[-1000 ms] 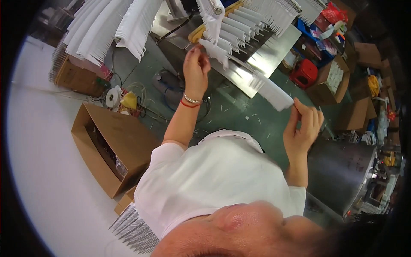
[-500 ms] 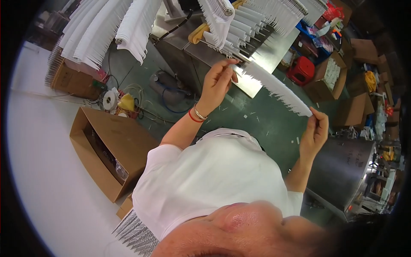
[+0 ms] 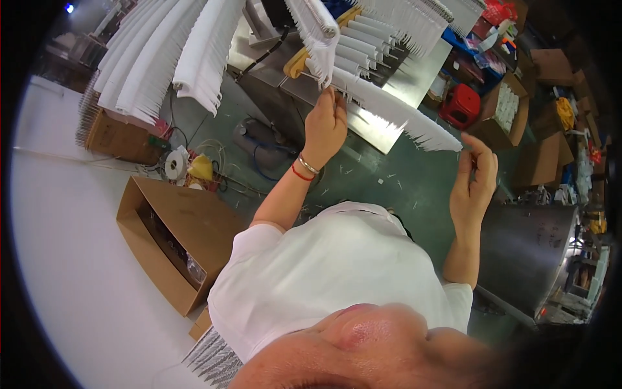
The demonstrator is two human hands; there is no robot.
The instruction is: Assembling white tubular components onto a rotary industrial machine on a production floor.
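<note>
The fringed strip (image 3: pixel 392 106) is stretched partly over the table (image 3: pixel 376 133), between the left hand (image 3: pixel 326 126), fingers bunched at its edge, and the right hand (image 3: pixel 476 172), fingers narrowly parted at its tip; whether either grips cannot be told.

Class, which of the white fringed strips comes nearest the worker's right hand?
The single strip slanting across the metal table: its lower tip ends beside the right hand, while the other strips are all farther off, toward the picture's top.
</note>
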